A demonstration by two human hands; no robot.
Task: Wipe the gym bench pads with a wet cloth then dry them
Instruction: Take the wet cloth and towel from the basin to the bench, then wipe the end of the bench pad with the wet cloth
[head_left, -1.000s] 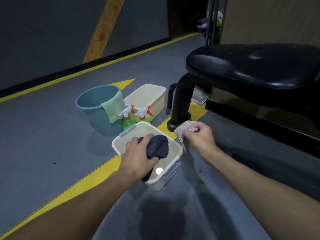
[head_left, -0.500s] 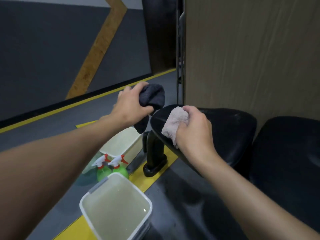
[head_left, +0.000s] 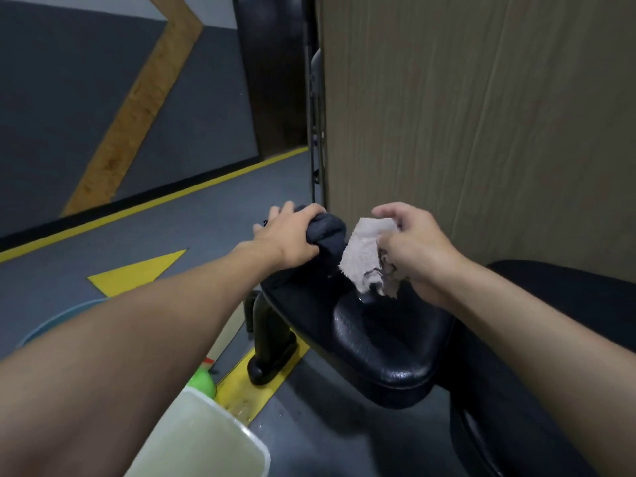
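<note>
A black padded bench seat (head_left: pixel 378 342) fills the centre, with a second black pad (head_left: pixel 537 373) to its right. My left hand (head_left: pixel 292 235) presses a dark grey cloth (head_left: pixel 327 232) onto the far end of the seat pad. My right hand (head_left: pixel 416 246) holds a light pinkish cloth (head_left: pixel 368 259) just above the pad, beside the dark cloth, with the index finger lifted. The near part of the pad shines as if wet.
A white tub of water (head_left: pixel 206 438) stands on the floor at the lower left, with a green spray bottle (head_left: pixel 203 382) and a blue bucket's rim (head_left: pixel 51 325) behind my left arm. The bench's black leg (head_left: pixel 272 346) stands on a yellow floor line. A wood-grain panel (head_left: pixel 481 132) rises behind the bench.
My left hand lifted the dark cloth out of the water tub and set it on the seat pad. My right hand rose with the light cloth to the pad. The view tilted up.
</note>
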